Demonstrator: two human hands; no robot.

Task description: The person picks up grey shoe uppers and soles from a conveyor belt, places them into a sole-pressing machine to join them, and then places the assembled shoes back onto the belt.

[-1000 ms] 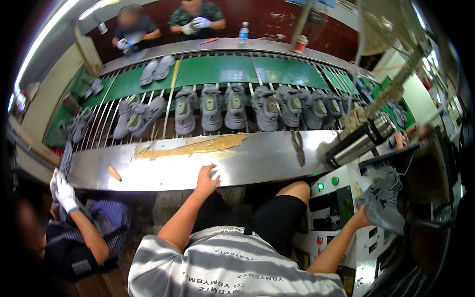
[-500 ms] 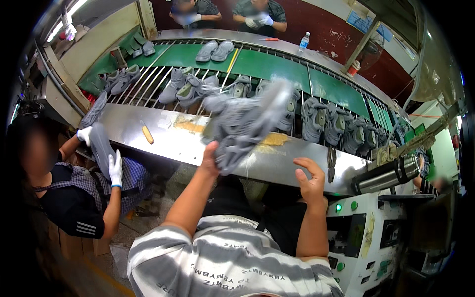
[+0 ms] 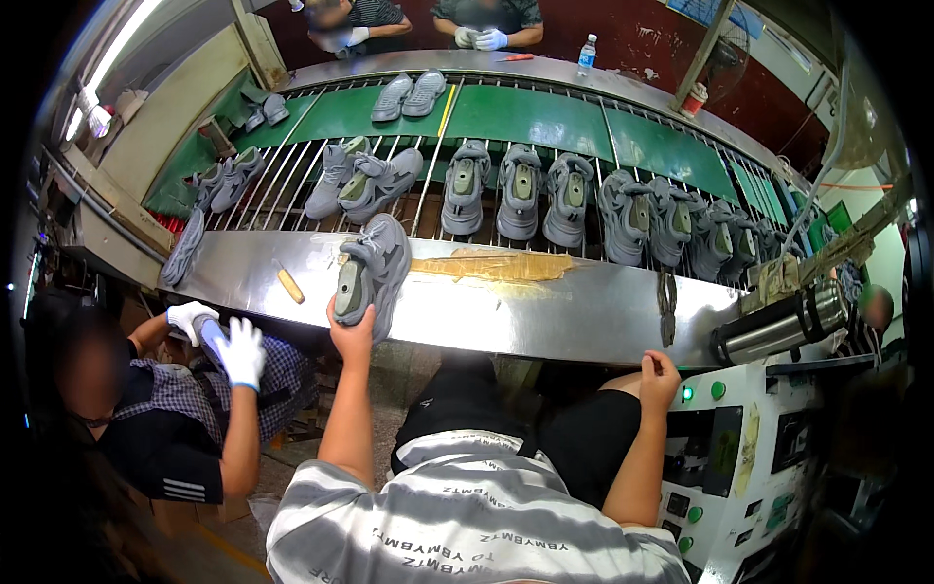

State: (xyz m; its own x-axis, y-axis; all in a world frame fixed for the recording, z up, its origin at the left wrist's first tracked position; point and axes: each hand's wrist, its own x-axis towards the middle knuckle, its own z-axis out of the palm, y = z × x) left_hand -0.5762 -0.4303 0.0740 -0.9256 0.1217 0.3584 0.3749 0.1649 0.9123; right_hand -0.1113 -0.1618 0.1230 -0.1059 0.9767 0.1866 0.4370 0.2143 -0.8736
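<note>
I see a long shiny metal worktop [image 3: 545, 316] with a green belt [image 3: 525, 112] behind it. Rows of grey shoes [image 3: 545, 190] sit on thin metal bars along the back edge of the worktop. A white machine with green buttons [image 3: 725, 457] stands at the right end, and a silver metal tube [image 3: 778, 326] lies just above it.

One grey shoe [image 3: 375, 268] lies on the worktop near its front edge, left of the middle. My left hand [image 3: 350, 326] is closed on the heel end of that shoe. My right hand [image 3: 660, 375] rests at the front edge of the worktop on the right, fingers curled, holding nothing I can see.

A patch of yellow tape [image 3: 496, 265] sticks to the worktop just right of the shoe. A small yellow stick [image 3: 290, 285] lies to its left. A dark tool [image 3: 666, 302] lies near the right end.

A person with white gloves [image 3: 238, 350] sits on my left.
</note>
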